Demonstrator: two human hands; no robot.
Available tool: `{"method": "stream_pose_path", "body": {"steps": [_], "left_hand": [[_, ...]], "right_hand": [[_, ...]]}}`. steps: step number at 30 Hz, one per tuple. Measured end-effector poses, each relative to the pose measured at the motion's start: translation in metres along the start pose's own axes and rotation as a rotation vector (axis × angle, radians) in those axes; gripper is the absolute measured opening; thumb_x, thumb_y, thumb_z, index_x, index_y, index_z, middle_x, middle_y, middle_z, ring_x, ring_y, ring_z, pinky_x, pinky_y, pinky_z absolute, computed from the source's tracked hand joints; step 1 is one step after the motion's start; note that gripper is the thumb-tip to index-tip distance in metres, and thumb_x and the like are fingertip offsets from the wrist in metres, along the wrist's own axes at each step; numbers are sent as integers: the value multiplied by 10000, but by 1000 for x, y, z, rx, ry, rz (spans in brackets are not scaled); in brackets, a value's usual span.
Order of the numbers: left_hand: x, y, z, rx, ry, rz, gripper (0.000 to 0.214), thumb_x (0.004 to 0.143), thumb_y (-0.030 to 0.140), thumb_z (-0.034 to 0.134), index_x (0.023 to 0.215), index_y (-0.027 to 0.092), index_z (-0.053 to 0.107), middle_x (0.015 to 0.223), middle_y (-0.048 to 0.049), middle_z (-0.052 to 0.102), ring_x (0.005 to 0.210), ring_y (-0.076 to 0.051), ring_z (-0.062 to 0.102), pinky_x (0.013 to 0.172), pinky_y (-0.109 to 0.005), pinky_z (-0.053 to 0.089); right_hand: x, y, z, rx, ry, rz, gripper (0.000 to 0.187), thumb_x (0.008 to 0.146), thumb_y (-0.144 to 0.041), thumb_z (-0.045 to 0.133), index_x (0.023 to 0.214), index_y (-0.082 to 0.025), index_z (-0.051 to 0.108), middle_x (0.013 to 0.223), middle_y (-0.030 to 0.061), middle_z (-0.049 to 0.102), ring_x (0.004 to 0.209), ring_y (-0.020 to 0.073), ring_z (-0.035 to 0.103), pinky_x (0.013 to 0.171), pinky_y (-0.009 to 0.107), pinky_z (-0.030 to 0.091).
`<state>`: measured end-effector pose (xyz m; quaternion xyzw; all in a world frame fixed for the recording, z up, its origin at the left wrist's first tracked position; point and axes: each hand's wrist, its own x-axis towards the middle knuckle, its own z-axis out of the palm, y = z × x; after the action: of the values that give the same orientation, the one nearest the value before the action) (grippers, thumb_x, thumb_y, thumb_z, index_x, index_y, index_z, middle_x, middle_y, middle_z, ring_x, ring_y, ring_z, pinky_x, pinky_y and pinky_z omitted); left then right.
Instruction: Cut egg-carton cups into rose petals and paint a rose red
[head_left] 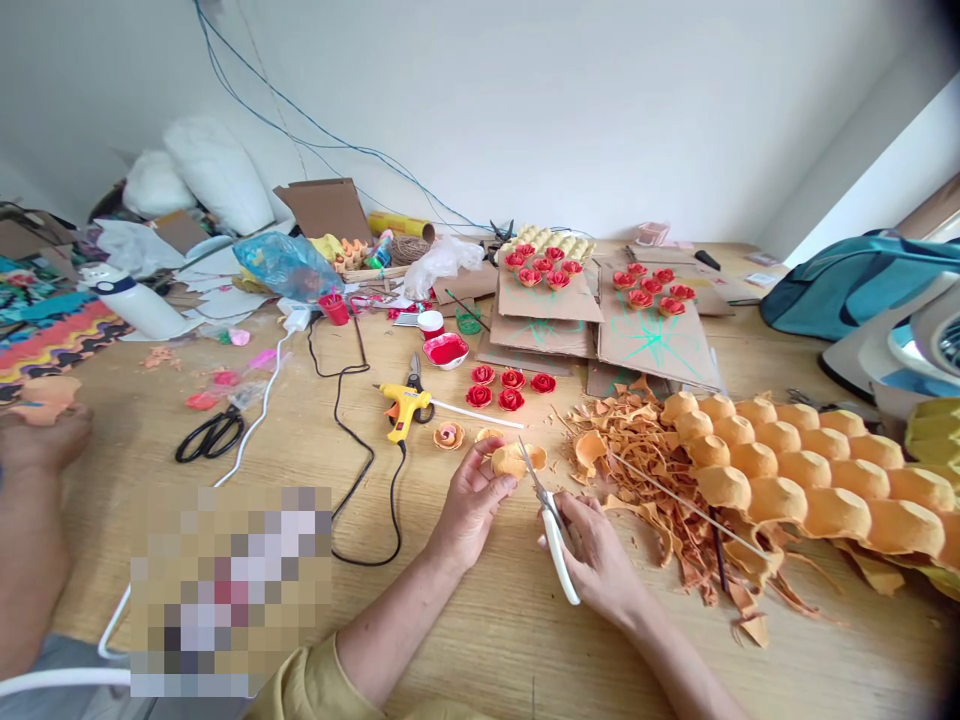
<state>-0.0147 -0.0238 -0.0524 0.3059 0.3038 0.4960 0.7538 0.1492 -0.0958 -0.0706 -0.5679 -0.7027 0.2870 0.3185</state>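
My left hand (472,495) pinches a small orange egg-carton cup piece (510,460) just above the wooden table (480,640). My right hand (596,550) grips white-handled scissors (551,520), whose blades point up at the cup piece. Right of my hands lies a heap of orange cardboard trimmings (652,480) and an orange egg tray (810,470) turned upside down. A cut orange rosette (448,435) and several red painted roses (510,388) lie just beyond my hands.
A yellow glue gun (403,405) with black cord, black scissors (212,435), a red paint bowl (445,350) and cardboard sheets with red roses (645,320) lie further back. Another person's arm (34,520) rests at the left edge. A blue bag (847,280) sits at right.
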Motion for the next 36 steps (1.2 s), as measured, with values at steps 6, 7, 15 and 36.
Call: {"method": "stream_pose_path", "body": {"steps": [6,7,15,36], "left_hand": [[0,-2,-1,-33,-39,-1,493,676,181,834,1113,216,611,911,8,691,676,-55,533,662,-184,419],[0,-3,-2,-32,-42,2,491,677,182,833,1114,216,612,911,8,691,678,-57,532,658,-187,416],[-1,0,2,3,-35,20,474,669,177,839,1083,235,615,928,12,710,809,-101,610,749,-219,434],[-8,-8,5,56,-93,18,462,693,187,836,1084,221,594,936,0,711,893,-133,647,854,-248,463]], "right_hand": [[0,0,-2,-124,49,-74,138,886,-245,518,807,-225,407,794,-3,550,727,188,495,748,347,347],[0,-1,-3,-144,58,-81,136,880,-240,522,809,-226,407,795,-1,551,732,192,502,745,347,345],[0,-1,-5,-253,79,-101,113,846,-229,547,873,-219,437,823,11,560,758,207,527,779,379,349],[-1,3,-2,-219,82,-184,178,862,-293,555,919,-239,395,858,17,532,812,222,539,984,499,368]]}}
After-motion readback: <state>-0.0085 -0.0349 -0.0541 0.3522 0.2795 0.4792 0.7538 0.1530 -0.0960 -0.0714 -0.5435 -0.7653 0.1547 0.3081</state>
